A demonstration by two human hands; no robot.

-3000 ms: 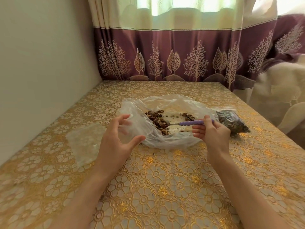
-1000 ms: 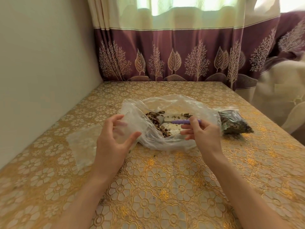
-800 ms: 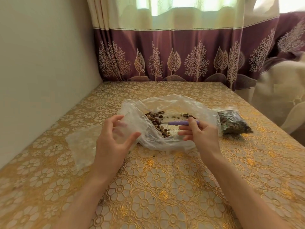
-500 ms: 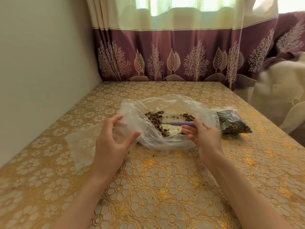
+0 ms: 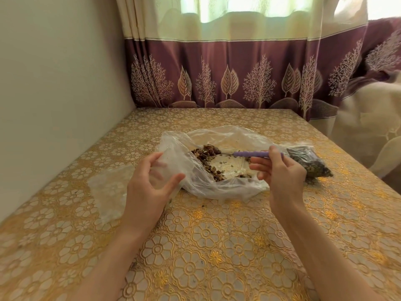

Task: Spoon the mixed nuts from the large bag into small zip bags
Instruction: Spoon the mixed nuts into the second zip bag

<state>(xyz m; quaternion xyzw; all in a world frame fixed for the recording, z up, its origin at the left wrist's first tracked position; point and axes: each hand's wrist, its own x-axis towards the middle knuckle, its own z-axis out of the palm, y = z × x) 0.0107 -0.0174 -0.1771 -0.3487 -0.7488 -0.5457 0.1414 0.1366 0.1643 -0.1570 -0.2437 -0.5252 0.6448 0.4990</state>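
Observation:
A large clear plastic bag (image 5: 227, 185) lies open in the middle of the table, with mixed nuts (image 5: 209, 166) scattered inside it. My right hand (image 5: 282, 172) pinches the purple handle of a spoon (image 5: 251, 153), whose bowl holds nuts above the pile. My left hand (image 5: 147, 183) holds a small clear zip bag (image 5: 168, 161) open at the large bag's left edge, thumb and fingers curled round it. A filled small zip bag (image 5: 308, 161) lies to the right of the large bag.
Empty clear zip bags (image 5: 108, 192) lie flat on the gold floral tablecloth (image 5: 206, 246) to the left. A wall bounds the table on the left and a patterned curtain (image 5: 238, 79) hangs at the back. The table's right edge drops off beside draped fabric.
My right hand has scooped through the nuts, lifted the loaded spoon and drawn back to the right. My left hand has stayed on the small bag.

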